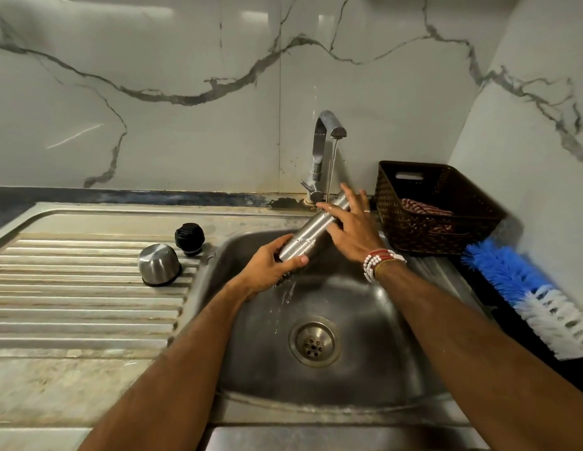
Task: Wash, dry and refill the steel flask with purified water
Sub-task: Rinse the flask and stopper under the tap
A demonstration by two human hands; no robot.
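steel flask (311,232): we hold it with both hands over the sink basin (381,369), tilted, its upper end up and to the right near the tap (321,148) and its lower end down and to the left. it is uncapped, wet and shiny.
left hand (270,268): our fingers and thumb curl round the flask's lower end and clamp it firmly.
right hand (352,229): it lies against the flask's upper part, fingers spread and fairly straight across the steel, thumb on the near side. we cannot call it a tight grip. a ring (366,210) shows on one finger, and red and white bead bracelets (379,263) circle the wrist.
water stream (331,167): a thin thread falls from the spout onto the flask's upper end, just beside our right fingertips. water also runs off below our left hand and splashes into the basin.
drain (314,341): it sits in the basin floor, nearer to us than the flask.
steel cup lid (158,264): it stands mouth down on the ribbed drainboard (88,288), left of the basin.
black stopper (189,238): it sits just behind the cup lid, near the basin's edge.
brown basket (462,222): it stands right of the tap, against the marble wall (153,92), with a red and white striped cloth (423,209) inside.
bottle brush (518,288): blue and white bristles, lying on the counter to the right of the sink.
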